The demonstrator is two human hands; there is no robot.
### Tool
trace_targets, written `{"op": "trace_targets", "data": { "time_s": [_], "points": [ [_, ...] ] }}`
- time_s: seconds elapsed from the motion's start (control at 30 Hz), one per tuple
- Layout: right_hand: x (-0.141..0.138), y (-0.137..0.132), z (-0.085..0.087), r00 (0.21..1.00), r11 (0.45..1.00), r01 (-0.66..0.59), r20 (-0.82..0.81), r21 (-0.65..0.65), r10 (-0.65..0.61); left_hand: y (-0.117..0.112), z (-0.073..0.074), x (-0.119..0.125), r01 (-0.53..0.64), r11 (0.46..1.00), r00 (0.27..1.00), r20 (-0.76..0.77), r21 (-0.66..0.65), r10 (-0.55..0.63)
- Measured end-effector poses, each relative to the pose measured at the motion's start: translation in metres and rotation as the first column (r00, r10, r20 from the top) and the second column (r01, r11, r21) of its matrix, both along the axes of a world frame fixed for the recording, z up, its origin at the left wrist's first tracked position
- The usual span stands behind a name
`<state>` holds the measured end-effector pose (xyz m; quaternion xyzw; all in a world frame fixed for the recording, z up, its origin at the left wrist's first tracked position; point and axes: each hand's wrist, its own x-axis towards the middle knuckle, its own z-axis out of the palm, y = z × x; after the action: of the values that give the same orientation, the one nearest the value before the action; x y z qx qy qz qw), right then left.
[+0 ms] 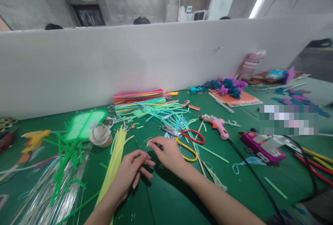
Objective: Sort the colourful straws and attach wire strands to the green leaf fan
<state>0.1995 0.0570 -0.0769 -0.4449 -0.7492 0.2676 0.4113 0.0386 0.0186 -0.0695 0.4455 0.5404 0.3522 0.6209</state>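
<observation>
My right hand (166,154) is closed in a pinch, thumb against forefinger. A thin clear strand (147,146), too fine to make out fully, shows at its fingertips. Just to the left, my left hand (134,169) has its fingers spread, palm turned toward the right hand, with nothing plainly held. Under the left wrist and forearm runs a bundle of yellow pipe cleaners (114,169). Scissors with one red and one yellow handle (192,136) lie open beyond the right hand. Blue tassels (179,124) and loose green pipe cleaners (161,110) are heaped behind them.
A pink glue gun (217,124) and a purple power strip (262,148) with cords lie to the right. On the left are a yellow glue gun (36,140), a green wing-like piece (85,124), a small cup (101,135) and clear plastic packaging (59,187). A white partition (130,58) stands behind.
</observation>
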Motion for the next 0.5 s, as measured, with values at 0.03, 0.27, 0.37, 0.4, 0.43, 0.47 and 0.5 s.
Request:
{"op": "trace_targets", "data": {
  "time_s": [0.03,0.27,0.37,0.4,0.43,0.47,0.5],
  "points": [
    [0.0004,0.0002,-0.0014,1.000,0.999,-0.008,0.016,0.036,0.007,-0.0002,-0.0002,-0.0002,-0.004,1.000,1.000,0.000,-0.009,0.004],
    [-0.0032,0.0011,-0.0039,0.997,0.998,-0.021,-0.071,-0.058,0.017,-0.0007,-0.0005,0.0000,-0.016,1.000,1.000,-0.012,-0.017,0.015],
    [-0.0049,-0.0010,-0.0027,0.995,0.992,-0.048,-0.096,-0.120,0.037,-0.0005,-0.0009,0.0007,-0.008,1.000,1.000,-0.017,-0.018,0.008],
    [-0.0053,-0.0023,-0.0026,0.996,0.994,-0.047,-0.080,-0.102,0.039,-0.0006,-0.0012,0.0008,-0.009,1.000,1.000,-0.021,-0.019,0.008],
    [-0.0057,-0.0037,-0.0027,0.997,0.996,-0.045,-0.061,-0.075,0.040,-0.0008,-0.0016,0.0008,-0.008,1.000,1.000,-0.026,-0.016,0.007],
    [-0.0061,-0.0049,-0.0028,0.998,0.998,-0.044,-0.046,-0.049,0.042,-0.0010,-0.0020,0.0008,-0.007,1.000,0.999,-0.034,-0.009,0.006],
    [-0.0068,-0.0059,-0.0028,0.998,0.999,-0.042,-0.044,-0.033,0.041,-0.0012,-0.0025,0.0007,-0.004,1.000,0.999,-0.044,0.004,0.004]
  ]
}}
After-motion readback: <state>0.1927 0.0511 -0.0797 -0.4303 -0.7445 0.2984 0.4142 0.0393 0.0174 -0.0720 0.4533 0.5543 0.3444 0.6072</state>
